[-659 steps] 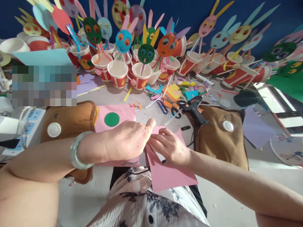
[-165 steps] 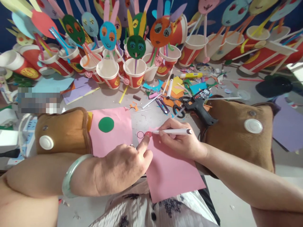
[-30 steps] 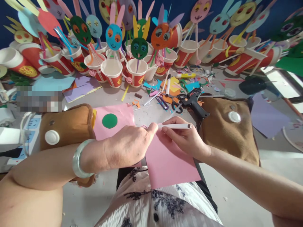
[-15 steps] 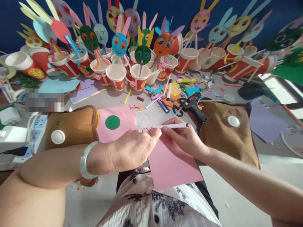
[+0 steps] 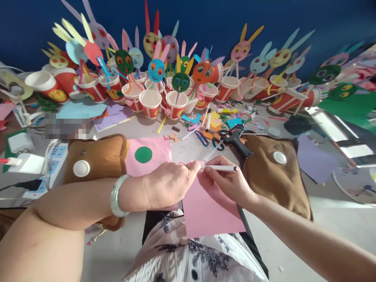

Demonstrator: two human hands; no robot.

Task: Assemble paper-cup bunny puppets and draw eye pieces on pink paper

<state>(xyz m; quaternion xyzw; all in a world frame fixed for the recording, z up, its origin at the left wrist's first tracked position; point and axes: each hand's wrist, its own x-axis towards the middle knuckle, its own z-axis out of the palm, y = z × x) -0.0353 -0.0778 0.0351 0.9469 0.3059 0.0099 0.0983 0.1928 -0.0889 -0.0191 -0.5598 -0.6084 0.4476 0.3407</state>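
My right hand (image 5: 232, 182) grips a slim white marker (image 5: 221, 168) with a dark end, held nearly level, its other end pointing at my left fingertips. My left hand (image 5: 169, 184) is closed beside it, thumb and forefinger pinched at the upper edge of a pink paper sheet (image 5: 211, 211). That sheet slopes down over the table edge toward my lap. Small red outlines (image 5: 181, 163) show just past my left knuckles, partly hidden. Another pink sheet (image 5: 155, 147) lies behind my left wrist, with a green paper circle (image 5: 143, 154) on it.
Brown plush cushions (image 5: 96, 156) flank my hands. A black glue gun (image 5: 236, 141), scissors (image 5: 217, 143) and paper scraps lie ahead. Several red paper cups (image 5: 150, 105) with paper rabbit faces line the back. At left is a power strip (image 5: 54, 164).
The view has shifted a little. My right hand has brought the marker slightly closer to my left fingertips, and its narrow end is now less visible. Both hands keep their grip.
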